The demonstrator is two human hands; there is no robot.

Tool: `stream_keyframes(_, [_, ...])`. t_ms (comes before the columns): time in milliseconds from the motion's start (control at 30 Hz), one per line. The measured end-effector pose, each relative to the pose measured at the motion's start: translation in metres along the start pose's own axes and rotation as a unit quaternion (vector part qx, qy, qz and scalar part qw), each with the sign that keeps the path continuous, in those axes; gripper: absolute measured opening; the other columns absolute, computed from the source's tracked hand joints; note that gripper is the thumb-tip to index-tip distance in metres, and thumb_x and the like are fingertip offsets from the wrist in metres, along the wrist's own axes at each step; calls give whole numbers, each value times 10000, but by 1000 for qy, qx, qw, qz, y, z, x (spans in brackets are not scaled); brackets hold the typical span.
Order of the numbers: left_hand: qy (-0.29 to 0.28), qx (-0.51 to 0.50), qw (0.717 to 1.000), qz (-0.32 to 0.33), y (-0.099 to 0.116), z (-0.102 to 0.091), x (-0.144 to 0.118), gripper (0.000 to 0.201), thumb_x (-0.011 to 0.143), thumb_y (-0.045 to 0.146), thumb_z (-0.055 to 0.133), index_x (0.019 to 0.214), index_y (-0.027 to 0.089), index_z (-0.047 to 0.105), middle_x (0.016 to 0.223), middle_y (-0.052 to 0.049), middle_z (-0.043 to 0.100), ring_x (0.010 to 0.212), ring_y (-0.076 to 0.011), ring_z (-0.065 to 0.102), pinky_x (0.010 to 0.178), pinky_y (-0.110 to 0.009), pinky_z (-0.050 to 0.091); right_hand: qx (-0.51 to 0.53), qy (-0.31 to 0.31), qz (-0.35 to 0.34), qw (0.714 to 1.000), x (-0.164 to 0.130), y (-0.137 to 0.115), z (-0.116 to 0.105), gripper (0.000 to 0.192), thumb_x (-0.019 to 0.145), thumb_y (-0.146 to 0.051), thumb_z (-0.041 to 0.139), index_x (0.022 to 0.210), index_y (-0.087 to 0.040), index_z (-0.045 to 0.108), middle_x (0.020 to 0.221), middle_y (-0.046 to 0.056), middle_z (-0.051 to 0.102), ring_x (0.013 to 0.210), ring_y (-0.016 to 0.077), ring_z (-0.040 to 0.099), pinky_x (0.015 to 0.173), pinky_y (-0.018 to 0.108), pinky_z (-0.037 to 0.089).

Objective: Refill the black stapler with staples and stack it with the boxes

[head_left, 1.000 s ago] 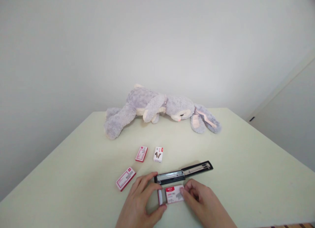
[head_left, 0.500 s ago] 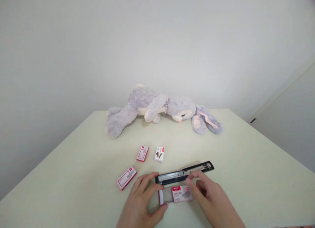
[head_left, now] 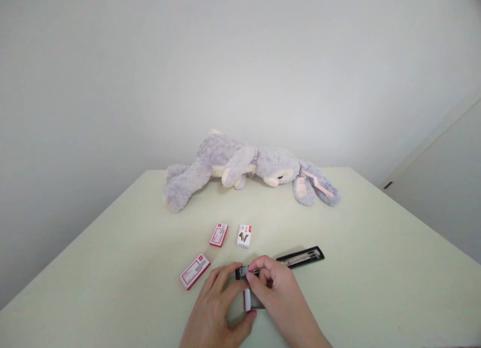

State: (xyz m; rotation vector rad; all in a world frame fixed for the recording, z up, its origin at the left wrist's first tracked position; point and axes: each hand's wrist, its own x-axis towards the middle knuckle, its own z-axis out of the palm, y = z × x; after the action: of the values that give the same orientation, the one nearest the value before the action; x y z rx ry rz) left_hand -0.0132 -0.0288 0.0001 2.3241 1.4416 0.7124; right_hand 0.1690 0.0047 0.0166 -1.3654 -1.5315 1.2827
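An opened black stapler [head_left: 301, 257] lies folded out flat on the table, its middle covered by my right hand. My left hand [head_left: 220, 300] grips a partly slid-out staple box [head_left: 247, 300] between thumb and finger, while its index finger touches the stapler's left end. My right hand [head_left: 276, 288] is closed in a pinch over the stapler's left part. Whatever sits between those fingertips is too small to make out. The printed sleeve of the box is hidden beneath the right hand.
Two red-and-white boxes, one nearer [head_left: 195, 271] and one farther [head_left: 218, 235], lie left of the stapler. Beside them stands a small white box [head_left: 244, 236] with a clip picture. A plush rabbit [head_left: 240, 162] lies along the table's back edge, before the wall.
My right hand has moved left, from the right end of the staple box to the stapler's left part. The left hand stays on the box.
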Motion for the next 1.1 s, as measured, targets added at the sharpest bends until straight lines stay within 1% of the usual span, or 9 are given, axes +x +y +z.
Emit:
stream_keyframes(233, [-3,2,1000,21,-2,-2,-2,450,821,191,737,1251,308,672,1463,-85,584,1352,-308,549,1090,-503,535,-148,-33,-50,987,-6,-24,-6,113,914,-201,590,883,-220,697,578,-74,505,541,110,468,563,227,326])
stream_keyframes(400, [2,6,1000,11,-2,-1,-3,402,831,204,742,1208,332,687,1513,-59,545,1381,-305,526,1112,-510,516,-298,-89,-65,948,-19,-13,-24,115,832,-134,626,830,-240,673,667,-34,606,621,137,529,596,249,299])
stream_keyframes(533, [16,10,1000,22,-5,-2,-6,404,827,226,756,1214,314,685,1538,-79,515,1397,-310,506,1121,-518,505,-265,-115,-51,956,-31,-4,-45,95,899,-196,594,937,-260,655,705,-41,612,643,144,564,603,232,341])
stream_keyframes(600, [45,17,999,23,-7,-4,-10,410,808,243,778,1205,299,693,1523,-98,522,1387,-326,511,1116,-527,503,-235,-95,-20,967,-37,1,-59,64,948,-276,575,971,-258,632,686,-49,600,618,146,564,585,230,356])
stream_keyframes(667, [79,16,997,6,-9,-4,-14,315,839,285,766,1149,283,714,1374,-109,624,1272,-304,601,1048,-478,549,-238,-57,18,970,-43,9,-73,148,993,-366,535,956,-249,617,672,-43,603,609,157,568,577,244,354])
stream_keyframes(733, [93,-5,995,-33,-9,-2,-17,151,916,327,701,1053,267,723,1110,-80,713,1031,-235,693,885,-360,600,-249,-37,39,967,-47,19,-83,249,1025,-431,483,922,-243,611,676,-28,616,628,173,579,590,261,354])
stream_keyframes(833, [92,-33,991,-89,-4,8,-18,115,968,354,641,955,255,698,862,-21,711,757,-176,674,694,-281,561,-237,-50,38,970,-50,29,-83,311,1050,-448,429,879,-243,589,714,-12,638,670,185,602,619,269,368])
stream_keyframes(1000, [106,-29,989,-102,10,31,-11,147,966,364,633,876,253,666,753,0,674,676,-174,637,661,-289,511,-230,-63,0,971,-47,19,-64,274,1059,-400,416,875,-248,550,794,1,682,736,190,636,669,270,391])
stream_keyframes(1100, [127,-30,987,-97,14,40,-8,133,988,352,601,945,254,680,782,-12,678,682,-175,636,669,-291,516,-242,-63,-7,968,-43,15,-60,278,1056,-398,427,871,-248,570,810,5,701,747,193,649,674,273,389])
